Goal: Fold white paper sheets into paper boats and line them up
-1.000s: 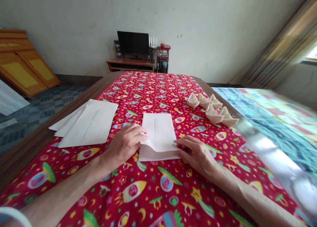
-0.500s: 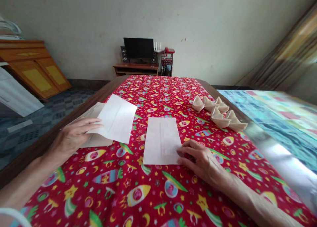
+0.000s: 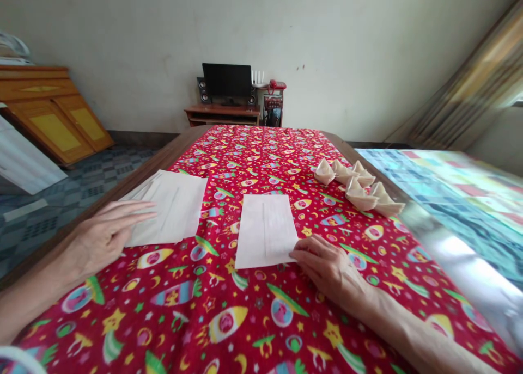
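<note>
A white sheet of paper point(image 3: 267, 230) with a lengthwise crease lies in front of me on the red patterned tablecloth point(image 3: 229, 298). My right hand point(image 3: 327, 268) pinches its near right corner between thumb and fingers, and that corner looks slightly raised. To the left, a fanned stack of white paper sheets point(image 3: 175, 208) rests near the table's edge. My left hand point(image 3: 118, 227) lies at the stack's left side, fingers stretched out over the paper and holding nothing.
Several folded paper boat shapes point(image 3: 362, 194) sit at the table's right side. Beyond the far end stands a desk with a monitor point(image 3: 227, 81), speakers and a red telephone point(image 3: 278, 84). A wooden cabinet point(image 3: 57, 118) is at left, a bed point(image 3: 441, 189) at right.
The tilted sheet in my left hand has come down onto the stack, and that hand has let go. My right fingers have closed on the middle sheet's corner.
</note>
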`<state>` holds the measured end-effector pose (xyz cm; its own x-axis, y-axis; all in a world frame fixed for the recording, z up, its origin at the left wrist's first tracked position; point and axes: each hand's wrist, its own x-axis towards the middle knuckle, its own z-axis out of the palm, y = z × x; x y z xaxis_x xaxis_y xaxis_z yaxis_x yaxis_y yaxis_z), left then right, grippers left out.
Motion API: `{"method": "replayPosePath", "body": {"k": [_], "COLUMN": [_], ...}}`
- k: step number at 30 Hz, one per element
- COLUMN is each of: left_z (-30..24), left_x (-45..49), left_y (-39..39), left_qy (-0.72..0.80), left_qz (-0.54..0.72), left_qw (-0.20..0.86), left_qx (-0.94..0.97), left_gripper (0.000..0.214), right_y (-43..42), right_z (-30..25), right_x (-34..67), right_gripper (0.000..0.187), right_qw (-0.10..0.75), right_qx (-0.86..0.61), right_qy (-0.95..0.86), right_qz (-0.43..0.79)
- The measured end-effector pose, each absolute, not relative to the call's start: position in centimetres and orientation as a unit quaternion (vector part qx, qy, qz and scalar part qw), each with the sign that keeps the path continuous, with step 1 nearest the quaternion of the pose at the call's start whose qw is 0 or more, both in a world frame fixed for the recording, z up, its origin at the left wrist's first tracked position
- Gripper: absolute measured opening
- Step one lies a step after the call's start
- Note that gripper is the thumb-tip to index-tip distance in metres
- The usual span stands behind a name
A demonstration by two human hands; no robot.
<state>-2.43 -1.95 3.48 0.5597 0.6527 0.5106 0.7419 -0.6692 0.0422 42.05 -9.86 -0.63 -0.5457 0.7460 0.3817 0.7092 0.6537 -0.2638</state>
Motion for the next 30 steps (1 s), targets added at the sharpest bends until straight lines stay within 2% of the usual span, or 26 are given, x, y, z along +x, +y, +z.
{"method": "replayPosePath", "body": {"k": [4,6,8,12,19,24,27,30], "left_z": [3.6,2.7,1.6,-0.4,-0.8,-1.2,-1.5,-1.5], "left_x": [5.8,9.6,12.4,14.7,14.6,14.9,15.1,15.4], "left_y": [-4.5,-5.0,-4.6,-2.5,-1.7,-1.6,-1.0,-0.1], "left_qy": [-0.331,-0.309,-0.296,-0.235,-0.234,-0.245,-0.310,-0.388], "left_qz": [-0.236,-0.183,-0.189,-0.239,-0.280,-0.320,-0.337,-0.309], "left_qw": [0.001,-0.031,-0.042,-0.067,-0.068,-0.116,-0.134,-0.139], "left_qx": [-0.914,-0.933,-0.935,-0.940,-0.928,-0.908,-0.879,-0.857], "left_gripper": [0.043,0.059,0.063,0.032,0.035,0.025,0.017,0.023], "right_y": [-9.7,-9.7,-9.7,-10.1,-8.6,-5.7,-4.7,-3.9], "right_z": [-0.4,-0.3,-0.3,-0.2,0.1,-0.1,-0.3,-0.3], "right_x": [41.9,41.9,41.9,42.0,42.3,42.2,41.8,41.6], "right_gripper": [0.022,0.021,0.021,0.020,0.030,0.018,0.019,0.028], "right_qw": [0.298,0.315,0.322,0.323,0.294,0.302,0.325,0.320], "right_qx": [-0.418,-0.416,-0.404,-0.379,-0.419,-0.383,-0.469,-0.559], "right_qy": [-0.857,-0.852,-0.854,-0.865,-0.859,-0.865,-0.796,-0.734], "right_qz": [0.043,0.049,0.052,0.051,0.024,0.121,0.200,0.215]}}
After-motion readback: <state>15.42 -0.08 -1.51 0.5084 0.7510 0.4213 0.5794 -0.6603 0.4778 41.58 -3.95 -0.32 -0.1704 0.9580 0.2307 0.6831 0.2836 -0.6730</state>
